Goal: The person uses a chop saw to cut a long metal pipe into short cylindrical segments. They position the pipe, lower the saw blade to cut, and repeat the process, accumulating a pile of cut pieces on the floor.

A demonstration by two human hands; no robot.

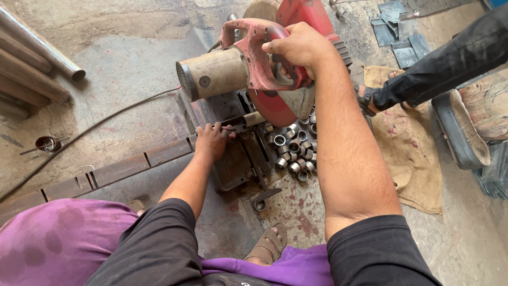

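Both my arms reach forward over my knees to the red chop saw (254, 69) on the concrete floor. My right hand (299, 47) is closed in a full fist round the saw's top handle, arm nearly straight and angled inward. My left hand (210, 140) lies palm down lower at the saw's base, fingers curled over the long metal bar (121, 169) where it enters the vise, just beside the blade. A pile of short cut pipe rings (293, 145) lies right of the base, near a burlap sack (407, 143).
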